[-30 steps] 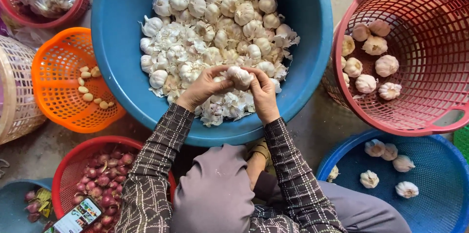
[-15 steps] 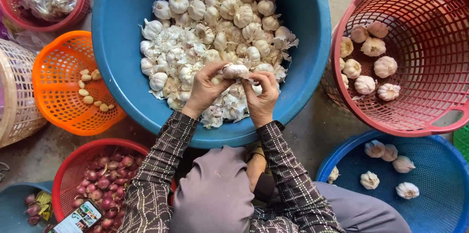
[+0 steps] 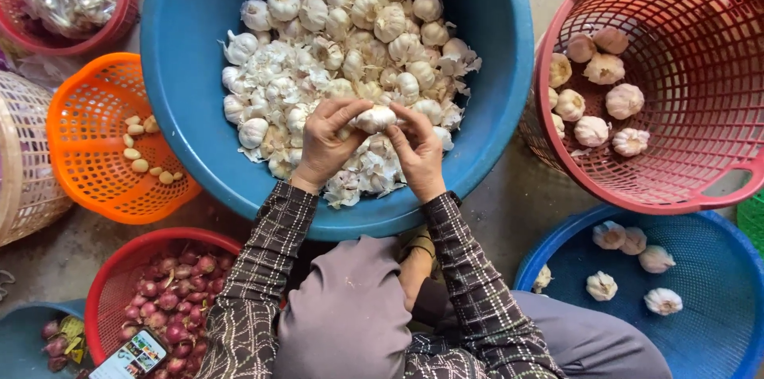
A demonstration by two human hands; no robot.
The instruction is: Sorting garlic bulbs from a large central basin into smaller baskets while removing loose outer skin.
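A white garlic bulb (image 3: pixel 374 117) is held between both hands above the pile in a big blue tub (image 3: pixel 183 69). My left hand (image 3: pixel 325 144) grips its left side with the fingers curled over the top. My right hand (image 3: pixel 418 148) pinches its right side with thumb and fingers. Beneath them lie many whole garlic bulbs (image 3: pixel 358 21) and loose papery skins (image 3: pixel 358 176). Both sleeves are dark plaid.
An orange basket (image 3: pixel 83 180) at the left holds several peeled cloves (image 3: pixel 142 152). A red basket (image 3: pixel 700 108) and a blue basket (image 3: pixel 716 315) at the right hold garlic bulbs. A red basket of shallots (image 3: pixel 171 291) and a phone (image 3: pixel 131 357) sit at lower left.
Both hands stay on the garlic bulb and have lifted it slightly; the fingers have shifted around it, working at its skin.
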